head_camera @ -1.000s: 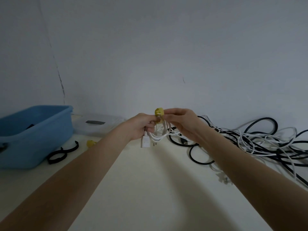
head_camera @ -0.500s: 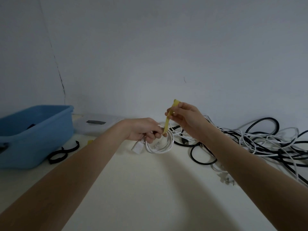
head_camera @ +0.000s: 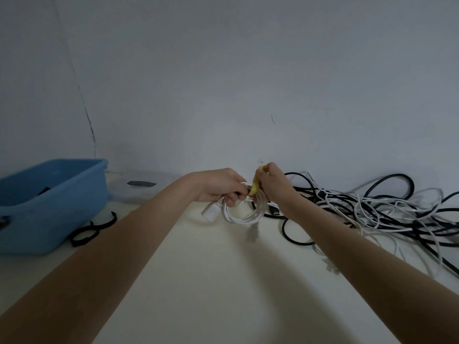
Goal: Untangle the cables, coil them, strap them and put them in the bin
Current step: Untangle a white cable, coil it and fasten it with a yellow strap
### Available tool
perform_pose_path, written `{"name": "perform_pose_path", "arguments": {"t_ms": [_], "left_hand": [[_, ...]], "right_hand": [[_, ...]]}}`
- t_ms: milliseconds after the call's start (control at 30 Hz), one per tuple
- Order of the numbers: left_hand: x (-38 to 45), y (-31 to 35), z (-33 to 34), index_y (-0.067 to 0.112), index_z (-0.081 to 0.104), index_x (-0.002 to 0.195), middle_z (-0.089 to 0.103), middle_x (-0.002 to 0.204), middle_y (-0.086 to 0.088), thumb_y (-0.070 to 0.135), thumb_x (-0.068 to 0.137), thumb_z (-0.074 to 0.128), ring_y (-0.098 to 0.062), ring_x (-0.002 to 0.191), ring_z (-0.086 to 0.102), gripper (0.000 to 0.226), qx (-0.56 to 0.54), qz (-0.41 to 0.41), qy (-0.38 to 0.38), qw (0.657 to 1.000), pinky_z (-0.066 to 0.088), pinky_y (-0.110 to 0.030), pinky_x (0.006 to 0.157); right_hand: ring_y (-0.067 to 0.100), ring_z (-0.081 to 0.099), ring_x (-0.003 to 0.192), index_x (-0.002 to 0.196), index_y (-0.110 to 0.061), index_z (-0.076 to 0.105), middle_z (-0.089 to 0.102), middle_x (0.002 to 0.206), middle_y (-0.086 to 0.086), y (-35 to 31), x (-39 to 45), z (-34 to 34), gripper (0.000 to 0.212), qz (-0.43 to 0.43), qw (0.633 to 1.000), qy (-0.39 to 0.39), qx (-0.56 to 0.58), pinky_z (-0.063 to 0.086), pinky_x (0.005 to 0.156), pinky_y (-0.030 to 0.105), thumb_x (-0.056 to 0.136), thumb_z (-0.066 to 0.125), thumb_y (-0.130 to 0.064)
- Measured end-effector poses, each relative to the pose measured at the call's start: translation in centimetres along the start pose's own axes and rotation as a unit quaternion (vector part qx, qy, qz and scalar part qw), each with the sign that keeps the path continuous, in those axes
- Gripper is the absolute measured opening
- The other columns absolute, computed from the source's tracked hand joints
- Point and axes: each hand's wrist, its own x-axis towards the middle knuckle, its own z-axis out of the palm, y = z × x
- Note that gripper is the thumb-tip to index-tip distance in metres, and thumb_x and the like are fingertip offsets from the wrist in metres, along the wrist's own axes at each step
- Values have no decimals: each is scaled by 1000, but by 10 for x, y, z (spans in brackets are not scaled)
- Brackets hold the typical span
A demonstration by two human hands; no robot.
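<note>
A coiled white cable (head_camera: 242,218) with a white plug (head_camera: 211,212) hangs just above the pale table (head_camera: 211,281) at the centre. My left hand (head_camera: 218,186) grips the top of the coil. My right hand (head_camera: 272,186) pinches a yellow strap (head_camera: 254,187) that runs down against the coil between both hands. The strap's lower end is hidden behind my fingers. A tangle of black and white cables (head_camera: 377,214) lies on the table to the right. The blue bin (head_camera: 47,202) stands at the far left.
Two black straps (head_camera: 90,230) lie on the table beside the bin. A translucent lid (head_camera: 139,186) with a dark handle lies behind, against the wall. A loose white connector (head_camera: 331,268) lies under my right forearm.
The yellow strap went from rolled up to pulled out straight, and my right hand has now brought it down against the coil. The coil dropped lower in my left hand.
</note>
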Motion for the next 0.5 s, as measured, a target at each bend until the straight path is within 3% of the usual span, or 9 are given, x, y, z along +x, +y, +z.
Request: {"name": "perform_pose_path", "arguments": {"t_ms": [100, 233, 333, 500], "left_hand": [[2, -1, 4, 4, 52, 77, 51, 55, 1, -8, 91, 43, -5, 43, 35, 21, -44, 14, -7, 999, 36, -17, 46], [2, -3, 5, 5, 51, 76, 54, 65, -5, -3, 93, 42, -8, 51, 42, 21, -145, 28, -32, 989, 38, -19, 50], [0, -1, 4, 5, 53, 79, 61, 69, -4, 11, 98, 42, -10, 57, 46, 23, -176, 31, -55, 982, 40, -19, 50], [3, -1, 4, 3, 57, 77, 51, 68, -7, 14, 94, 54, -9, 52, 50, 21, -175, 23, 28, 984, 40, -18, 44]], "right_hand": [[19, 46, 53, 91, -9, 35, 48, 79, 8, 1, -1, 4, 13, -49, 998, 28, -36, 40, 42, 25, 101, 32, -17], [18, 43, 52, 94, -7, 33, 48, 75, 5, 0, -3, 1, 12, -103, 991, 57, -69, 38, 45, 28, 101, 33, -17], [17, 43, 54, 95, -7, 33, 47, 72, 3, -1, -3, -1, 11, -141, 982, 67, -103, 37, 46, 26, 101, 33, -16], [19, 41, 50, 93, -9, 30, 44, 65, 2, -3, -6, -2, 10, -206, 968, 68, -127, 36, 45, 31, 101, 33, -15]]}}
